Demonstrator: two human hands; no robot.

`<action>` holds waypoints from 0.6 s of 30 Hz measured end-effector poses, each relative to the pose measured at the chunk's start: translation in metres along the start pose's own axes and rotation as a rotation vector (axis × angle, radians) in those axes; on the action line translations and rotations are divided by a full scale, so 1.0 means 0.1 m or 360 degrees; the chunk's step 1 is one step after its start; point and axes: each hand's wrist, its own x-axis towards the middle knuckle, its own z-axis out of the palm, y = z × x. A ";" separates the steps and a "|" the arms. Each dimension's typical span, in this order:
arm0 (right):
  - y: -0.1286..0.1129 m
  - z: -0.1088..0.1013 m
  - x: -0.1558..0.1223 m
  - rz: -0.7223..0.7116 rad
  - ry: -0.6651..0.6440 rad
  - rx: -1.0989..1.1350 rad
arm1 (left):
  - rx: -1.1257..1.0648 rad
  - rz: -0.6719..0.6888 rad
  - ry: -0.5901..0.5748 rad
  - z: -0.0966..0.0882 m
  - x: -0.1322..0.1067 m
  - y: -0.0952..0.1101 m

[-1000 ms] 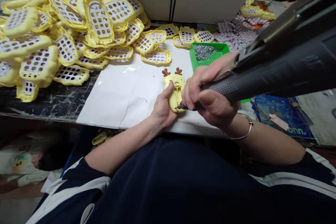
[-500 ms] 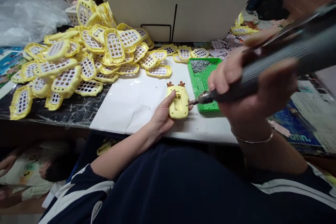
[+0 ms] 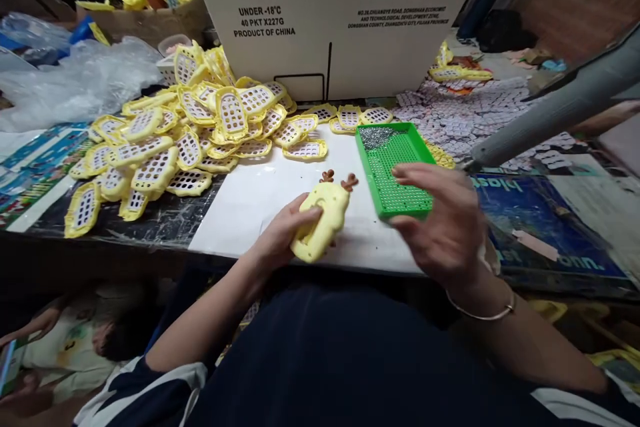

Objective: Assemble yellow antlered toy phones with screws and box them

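A yellow plastic toy casing (image 3: 323,220) with brown antlers is gripped in my left hand (image 3: 283,230), thumb across its back, tilted above the white sheet (image 3: 240,213). My right hand (image 3: 445,220) is empty, slightly blurred, with thumb and fingers apart, near the front right of a green perforated tray (image 3: 373,180). Small metal screws (image 3: 375,137) are heaped at the tray's far left corner. Just beyond my right hand, a grey electric screwdriver (image 3: 545,110) hangs at a slant, its tip pointing down and left.
Yellow casings with white gridded panels (image 3: 160,163) lie piled on the left. A large carton (image 3: 325,33) stands behind the sheet. Many small white pieces (image 3: 470,120) cover the back right. Another person (image 3: 65,340) is low at the left, beside the table.
My right hand has let go of the electric screwdriver, which is now farther right and away from the casing. My left hand has drawn the casing nearer and tilted it.
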 end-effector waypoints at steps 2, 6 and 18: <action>-0.11 0.11 -0.06 -0.0065 -0.0150 0.0022 | 0.0881 0.0453 -0.0045 -0.04 -0.07 -0.03; -0.09 0.29 -0.19 -0.0057 -0.0552 0.0214 | 0.2067 0.1150 -0.0027 -0.15 -0.15 -0.17; -0.13 0.42 -0.39 -0.0089 -0.0573 0.0316 | 0.1986 0.1473 0.0080 -0.14 -0.31 -0.33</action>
